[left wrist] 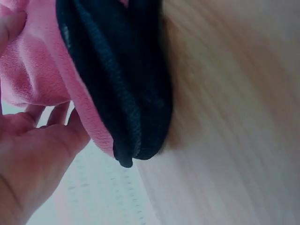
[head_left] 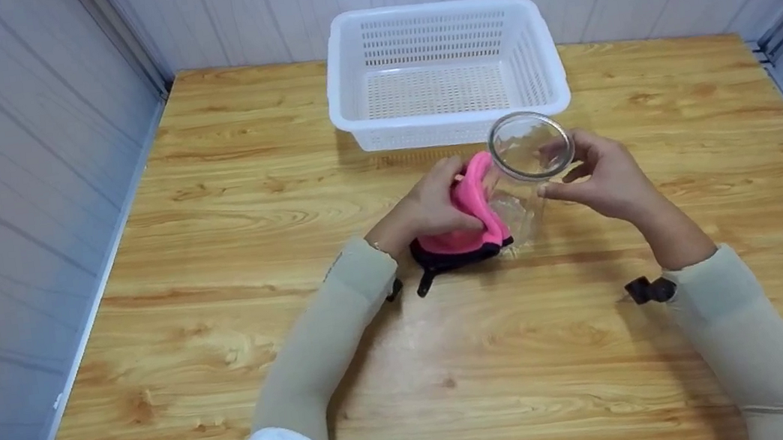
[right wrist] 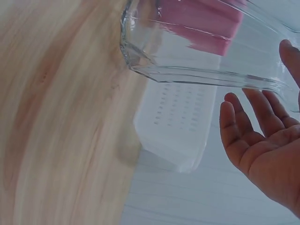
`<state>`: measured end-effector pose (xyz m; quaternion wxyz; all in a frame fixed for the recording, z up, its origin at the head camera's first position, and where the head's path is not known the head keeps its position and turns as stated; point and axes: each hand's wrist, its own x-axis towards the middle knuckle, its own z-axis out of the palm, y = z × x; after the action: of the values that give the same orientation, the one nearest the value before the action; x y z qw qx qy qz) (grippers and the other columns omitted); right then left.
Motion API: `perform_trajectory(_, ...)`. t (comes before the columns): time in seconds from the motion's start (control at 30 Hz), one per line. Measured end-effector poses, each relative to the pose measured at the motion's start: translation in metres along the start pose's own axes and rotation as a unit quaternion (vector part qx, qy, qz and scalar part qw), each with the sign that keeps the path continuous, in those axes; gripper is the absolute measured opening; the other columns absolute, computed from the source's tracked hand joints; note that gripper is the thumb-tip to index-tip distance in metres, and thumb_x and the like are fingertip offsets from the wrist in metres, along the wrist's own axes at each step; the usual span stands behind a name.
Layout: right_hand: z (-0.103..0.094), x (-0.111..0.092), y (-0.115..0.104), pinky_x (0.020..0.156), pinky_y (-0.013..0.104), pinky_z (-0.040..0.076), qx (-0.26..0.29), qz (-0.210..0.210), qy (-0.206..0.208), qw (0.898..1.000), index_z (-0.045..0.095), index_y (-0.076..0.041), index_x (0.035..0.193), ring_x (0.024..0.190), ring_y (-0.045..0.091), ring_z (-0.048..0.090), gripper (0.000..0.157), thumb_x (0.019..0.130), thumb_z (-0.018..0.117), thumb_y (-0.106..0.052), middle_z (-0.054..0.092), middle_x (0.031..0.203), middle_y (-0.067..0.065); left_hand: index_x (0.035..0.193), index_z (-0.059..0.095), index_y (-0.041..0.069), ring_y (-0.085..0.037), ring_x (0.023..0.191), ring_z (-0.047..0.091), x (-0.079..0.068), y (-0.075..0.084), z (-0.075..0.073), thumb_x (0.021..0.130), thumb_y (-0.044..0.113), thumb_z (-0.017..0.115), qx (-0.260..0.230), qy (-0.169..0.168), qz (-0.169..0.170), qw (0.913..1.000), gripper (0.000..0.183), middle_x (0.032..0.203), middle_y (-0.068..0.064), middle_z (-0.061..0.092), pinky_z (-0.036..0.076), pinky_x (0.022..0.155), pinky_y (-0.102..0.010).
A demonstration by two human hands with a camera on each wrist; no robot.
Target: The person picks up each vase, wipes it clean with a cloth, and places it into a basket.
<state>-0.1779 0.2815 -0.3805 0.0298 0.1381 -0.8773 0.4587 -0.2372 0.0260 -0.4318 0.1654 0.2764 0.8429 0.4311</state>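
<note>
A pink fleece cloth (head_left: 477, 197) with black edging and a small black tab is bunched in my left hand (head_left: 431, 203), the thumb on the near side. Beside it stands a clear glass jar (head_left: 519, 199), its round mouth facing up toward the head view. My right hand (head_left: 609, 180) holds the jar near the rim, thumb in front and fingers behind. The cloth lies against the jar's left side. In the right wrist view the faceted jar (right wrist: 197, 63) shows pink through its wall. The left wrist view has the cloth's black border (left wrist: 126, 89) close over the wood.
A white perforated plastic basket (head_left: 450, 117) sits at the back of the wooden table (head_left: 240, 331), just beyond the jar. Pale panelled walls (head_left: 243, 12) enclose the table at the back and both sides.
</note>
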Motion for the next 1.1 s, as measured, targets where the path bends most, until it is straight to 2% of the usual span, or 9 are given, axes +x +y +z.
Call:
perform_trajectory(0.13,-0.001,0.000,0.000,0.070,0.015,0.052,0.001,-0.001,-0.008,1.000,0.060,-0.005,0.121,0.089,0.002,0.061,0.049,0.077,0.081,-0.013,0.067,0.108,0.001,0.131,0.050,0.013,-0.016,0.117,0.054,-0.002,0.002,-0.001,0.064,0.020,0.088,-0.047,0.020,0.011,0.9986,0.077,0.128,-0.002,0.051,0.044,0.101,-0.027)
perform_trajectory(0.33,0.002,0.001,0.002,0.072,0.015,0.053,0.037,0.002,-0.014,0.999,0.058,-0.002,0.124,0.088,0.002,0.063,0.049,0.080,0.077,-0.006,0.063,0.107,-0.013,0.132,0.051,0.016,-0.018,0.118,0.056,-0.002,0.009,-0.001,0.066,0.020,0.086,-0.115,0.051,0.025,0.9917,0.075,0.126,-0.001,0.055,0.046,0.100,-0.030)
perform_trajectory(0.43,0.003,-0.001,0.002,0.074,0.014,0.053,0.043,0.008,-0.009,0.999,0.059,-0.002,0.125,0.087,0.002,0.063,0.048,0.080,0.076,-0.006,0.063,0.108,-0.007,0.131,0.053,0.018,-0.018,0.114,0.057,0.000,0.011,-0.001,0.068,0.017,0.084,-0.153,0.059,0.024,0.9861,0.070,0.123,-0.003,0.057,0.049,0.095,-0.030)
perform_trajectory(0.53,0.002,-0.002,0.001,0.074,0.013,0.053,0.039,0.007,-0.004,0.999,0.060,-0.003,0.126,0.088,0.001,0.064,0.047,0.081,0.076,-0.007,0.064,0.110,0.007,0.131,0.055,0.018,-0.018,0.108,0.056,0.001,0.013,-0.002,0.070,0.015,0.083,-0.185,0.063,0.023,0.9804,0.067,0.121,-0.004,0.059,0.051,0.090,-0.029)
perform_trajectory(0.67,0.002,-0.002,0.000,0.074,0.013,0.052,0.026,-0.003,-0.001,1.000,0.059,-0.003,0.126,0.087,0.001,0.064,0.048,0.082,0.075,-0.009,0.064,0.111,0.014,0.133,0.055,0.017,-0.017,0.105,0.056,0.002,0.019,-0.006,0.072,0.015,0.082,-0.199,0.068,0.029,0.9772,0.067,0.122,-0.004,0.061,0.050,0.089,-0.027)
perform_trajectory(0.9,0.002,0.000,0.002,0.075,0.015,0.053,0.041,-0.008,0.020,0.999,0.056,0.000,0.122,0.089,0.003,0.063,0.045,0.082,0.074,-0.006,0.065,0.104,-0.005,0.133,0.056,0.015,-0.017,0.108,0.057,0.002,0.027,-0.011,0.075,0.015,0.081,-0.226,0.076,0.035,0.9706,0.063,0.125,-0.004,0.061,0.050,0.092,-0.026)
perform_trajectory(1.1,0.003,-0.001,0.003,0.076,0.015,0.053,0.056,-0.014,0.024,0.998,0.060,0.001,0.119,0.089,0.004,0.065,0.040,0.082,0.074,-0.005,0.068,0.106,-0.003,0.132,0.057,0.016,-0.015,0.110,0.056,0.002,0.028,-0.013,0.074,0.014,0.082,-0.207,0.077,0.027,0.9750,0.063,0.126,-0.003,0.062,0.048,0.093,-0.026)
